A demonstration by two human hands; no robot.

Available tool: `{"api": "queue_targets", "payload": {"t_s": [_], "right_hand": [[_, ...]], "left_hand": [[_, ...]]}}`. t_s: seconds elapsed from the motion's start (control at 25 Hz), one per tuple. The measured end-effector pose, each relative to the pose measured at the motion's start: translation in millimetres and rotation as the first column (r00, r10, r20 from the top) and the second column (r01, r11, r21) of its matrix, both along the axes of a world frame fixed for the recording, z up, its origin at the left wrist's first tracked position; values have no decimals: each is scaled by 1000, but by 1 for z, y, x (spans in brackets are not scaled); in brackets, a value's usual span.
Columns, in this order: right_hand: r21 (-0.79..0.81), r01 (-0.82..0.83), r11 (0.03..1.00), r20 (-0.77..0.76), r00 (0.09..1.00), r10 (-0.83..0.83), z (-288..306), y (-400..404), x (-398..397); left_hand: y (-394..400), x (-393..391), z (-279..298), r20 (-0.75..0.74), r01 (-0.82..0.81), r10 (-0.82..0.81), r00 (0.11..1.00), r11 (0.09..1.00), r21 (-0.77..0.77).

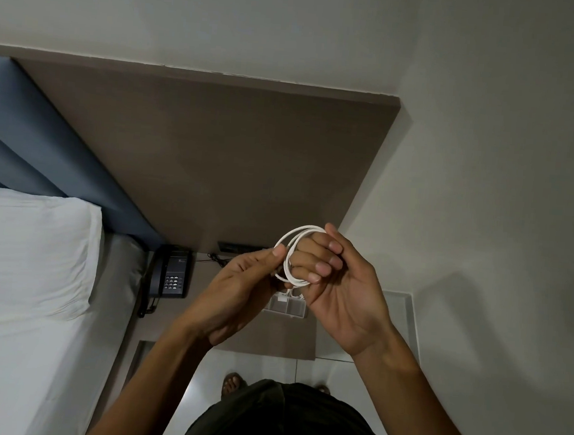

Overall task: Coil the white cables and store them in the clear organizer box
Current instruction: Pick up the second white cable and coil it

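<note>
A white cable (289, 248) is wound in a few round loops around the fingers of my right hand (338, 290), which is curled shut on the coil. My left hand (238, 289) pinches the coil's left side between thumb and fingers. Both hands are raised above the bedside table. Below them, partly hidden by my hands, the clear organizer box (287, 306) rests on the brown tabletop, with something white in one of its compartments.
A dark desk phone (171, 273) sits at the table's left, by thin black cords (217, 259) and a wall socket plate (233, 247). A bed with white sheets (27, 265) and a blue headboard lies at left. White walls close the right side; my feet stand on pale tiles.
</note>
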State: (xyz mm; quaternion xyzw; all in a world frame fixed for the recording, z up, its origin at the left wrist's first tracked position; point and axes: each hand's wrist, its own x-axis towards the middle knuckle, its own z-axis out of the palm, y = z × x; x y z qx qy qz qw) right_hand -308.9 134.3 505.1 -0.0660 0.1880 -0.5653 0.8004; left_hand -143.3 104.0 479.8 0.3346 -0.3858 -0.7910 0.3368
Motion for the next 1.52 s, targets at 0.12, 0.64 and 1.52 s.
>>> {"api": "queue_targets", "payload": {"t_s": [0.12,0.64,1.52], "right_hand": [[4,10,1000,-19,1000,-10,1,-4,-3],[50,48,998,-191,981,-37,-19,-14,-8],[120,92,988,-76,994,-83,-43,-11,3]], "left_hand": [[-7,2,-8,40,-29,30,999,999,-44],[-15,-6,-22,49,-106,101,994,987,121],[-7,-13,-37,44,-125,121,992,988,96]]}}
